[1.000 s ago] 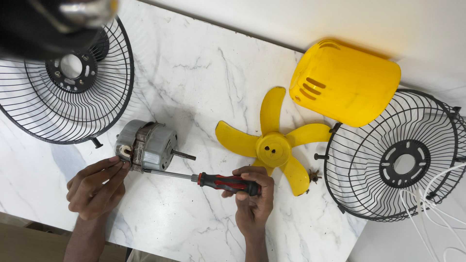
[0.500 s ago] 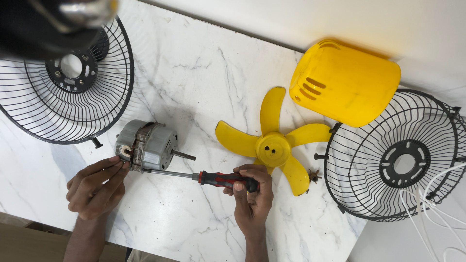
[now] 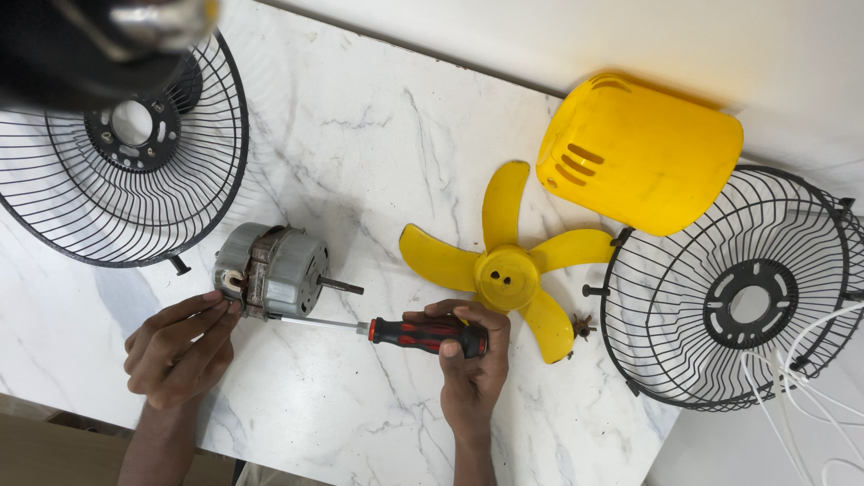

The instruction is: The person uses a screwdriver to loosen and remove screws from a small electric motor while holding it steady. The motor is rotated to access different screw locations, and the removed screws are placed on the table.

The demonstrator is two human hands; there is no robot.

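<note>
head view looks down on a white marble table [image 3: 378, 153] where a grey fan motor [image 3: 270, 270] lies on its side, shaft pointing right. left hand [image 3: 175, 351] presses curled fingers against the motor's near left end, steadying it. right hand [image 3: 468, 364] is wrapped shut around the red and black screwdriver [image 3: 396, 331], whose long axis runs left, tip meeting the motor's lower edge. a yellow fan blade [image 3: 508, 270] lies just beyond the right hand; wire guards sit either side.
</note>
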